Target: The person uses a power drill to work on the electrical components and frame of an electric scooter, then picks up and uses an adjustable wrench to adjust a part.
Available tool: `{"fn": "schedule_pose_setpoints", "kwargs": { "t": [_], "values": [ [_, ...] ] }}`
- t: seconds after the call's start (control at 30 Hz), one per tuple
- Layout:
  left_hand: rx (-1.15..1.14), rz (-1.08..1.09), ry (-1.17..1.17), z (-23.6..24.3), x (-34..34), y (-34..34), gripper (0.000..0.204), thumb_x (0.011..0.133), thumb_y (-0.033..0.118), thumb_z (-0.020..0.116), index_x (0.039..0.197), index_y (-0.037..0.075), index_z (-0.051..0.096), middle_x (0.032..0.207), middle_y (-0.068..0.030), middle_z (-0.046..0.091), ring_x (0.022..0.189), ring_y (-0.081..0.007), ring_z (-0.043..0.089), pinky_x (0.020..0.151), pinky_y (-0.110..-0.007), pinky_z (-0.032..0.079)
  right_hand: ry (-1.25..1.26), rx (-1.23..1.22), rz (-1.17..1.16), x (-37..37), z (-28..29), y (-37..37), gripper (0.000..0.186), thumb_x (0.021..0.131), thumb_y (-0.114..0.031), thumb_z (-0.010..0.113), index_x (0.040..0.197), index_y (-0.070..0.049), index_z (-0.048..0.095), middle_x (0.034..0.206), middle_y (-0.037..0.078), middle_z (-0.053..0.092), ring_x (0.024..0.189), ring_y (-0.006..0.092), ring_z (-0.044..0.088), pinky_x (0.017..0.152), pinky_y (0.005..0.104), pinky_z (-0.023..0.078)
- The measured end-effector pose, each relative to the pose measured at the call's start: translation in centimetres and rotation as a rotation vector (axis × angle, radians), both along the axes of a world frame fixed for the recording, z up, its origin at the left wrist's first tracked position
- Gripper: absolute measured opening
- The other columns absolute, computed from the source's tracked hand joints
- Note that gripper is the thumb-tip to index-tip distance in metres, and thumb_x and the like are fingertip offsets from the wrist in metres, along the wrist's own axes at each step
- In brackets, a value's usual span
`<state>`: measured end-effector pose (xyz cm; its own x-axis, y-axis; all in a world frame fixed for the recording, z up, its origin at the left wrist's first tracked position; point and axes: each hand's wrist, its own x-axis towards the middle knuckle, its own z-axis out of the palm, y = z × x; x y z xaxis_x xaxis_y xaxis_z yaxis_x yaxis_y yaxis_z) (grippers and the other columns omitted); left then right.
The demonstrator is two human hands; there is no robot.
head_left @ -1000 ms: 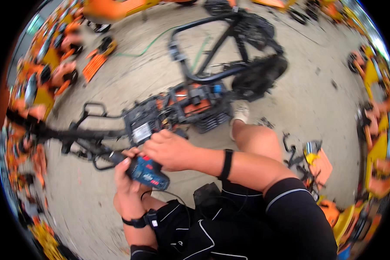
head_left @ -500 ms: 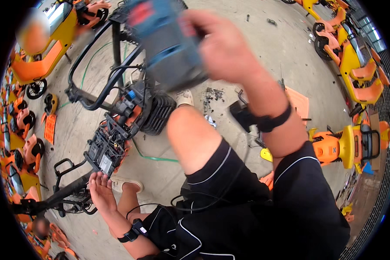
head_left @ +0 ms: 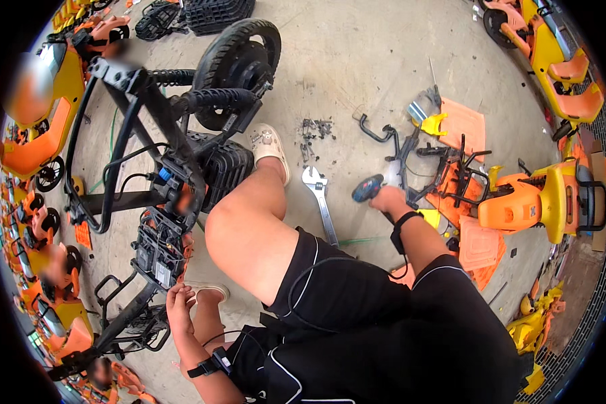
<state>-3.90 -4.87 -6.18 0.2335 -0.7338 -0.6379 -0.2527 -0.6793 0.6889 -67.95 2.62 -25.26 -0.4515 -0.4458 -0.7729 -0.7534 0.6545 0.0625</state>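
Near left, a person's left hand (head_left: 180, 306) hangs beside a scooter frame (head_left: 118, 201), its fingers loosely curled with nothing visible in them; whether they touch the metal cannot be told. Farther out on the right, the right hand (head_left: 388, 200) grips a cordless drill (head_left: 367, 189), fingers wrapped around it, low over the concrete floor (head_left: 343, 74); contact with the ground is unclear. An adjustable wrench (head_left: 321, 202) lies between the drill and a beige shoe (head_left: 268, 143). The frame, stretching from near left to far left, appears largely stripped of bodywork: small dark fasteners (head_left: 315, 131) lie loose beyond the wrench, and a detached orange panel (head_left: 461, 124) rests to the right. Wired black modules (head_left: 151, 252), shock absorbers (head_left: 225, 99) and, at the far end, a wheel (head_left: 242, 71) remain fitted. At far right stands a yellow-and-orange scooter (head_left: 572, 74), its bodywork on.
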Motion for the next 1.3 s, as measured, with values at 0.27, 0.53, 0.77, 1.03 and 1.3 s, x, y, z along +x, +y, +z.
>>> {"fn": "schedule_pose_setpoints", "kwargs": {
  "t": [0.27, 0.53, 0.77, 1.03, 1.3],
  "values": [
    [0.108, -0.103, -0.099, -2.2, -4.9, -1.9, 0.026, 0.100, 0.022, 0.058, 0.120, 0.007, 0.060, 0.109, -0.0048, 0.067, 0.093, -0.0138, 0.064, 0.080, -0.029, 0.050, 0.110, -0.062, 0.176, 4.6, -7.9, 4.7, 0.047, 0.080, -0.034, 0.074, 0.120, -0.010, 0.065, 0.119, 0.008, 0.070, 0.122, 0.0268, 0.056, 0.106, 0.0410, 0.038],
    [0.168, -0.201, -0.110, -1.2, -11.8, -1.1, 0.042, 0.097, 0.010, 0.063, 0.136, -0.002, 0.056, 0.127, -0.0108, 0.066, 0.112, -0.0195, 0.064, 0.091, -0.032, 0.052, 0.314, -0.227, 0.263, 4.9, -15.0, 3.6, 0.020, 0.096, -0.022, 0.054, 0.113, -0.017, 0.065, 0.114, 0.004, 0.067, 0.115, 0.0233, 0.055, 0.099, 0.0402, 0.038],
    [0.112, -0.009, 0.093, -1.9, -10.0, -1.1, 0.051, 0.101, 0.024, 0.056, 0.145, -0.002, 0.049, 0.142, -0.0168, 0.057, 0.125, -0.0246, 0.059, 0.101, -0.037, 0.049, 0.384, -0.139, 0.085, 4.1, -16.1, 3.5, 0.021, 0.098, -0.024, 0.051, 0.113, -0.018, 0.065, 0.116, 0.004, 0.062, 0.115, 0.0232, 0.054, 0.098, 0.0406, 0.039],
    [-0.158, -0.213, -0.012, 9.7, -9.1, -8.0, 0.023, 0.101, 0.013, 0.057, 0.119, 0.000, 0.058, 0.105, -0.0110, 0.066, 0.093, -0.0198, 0.065, 0.083, -0.031, 0.052, 0.216, -0.219, -0.120, 8.3, -15.7, 2.5, 0.024, 0.095, -0.018, 0.054, 0.114, -0.011, 0.067, 0.117, 0.011, 0.068, 0.112, 0.0305, 0.063, 0.095, 0.0446, 0.048],
    [0.036, -0.866, -0.633, 32.6, -8.1, -7.0, 0.016, 0.102, 0.014, 0.058, 0.111, 0.003, 0.064, 0.093, -0.0076, 0.062, 0.083, -0.0169, 0.058, 0.077, -0.030, 0.050, -0.101, -0.173, -0.041, 9.8, -15.7, 2.3, 0.024, 0.095, -0.019, 0.057, 0.107, -0.010, 0.074, 0.115, 0.017, 0.073, 0.109, 0.0331, 0.071, 0.089, 0.0447, 0.058]
  ]
}}
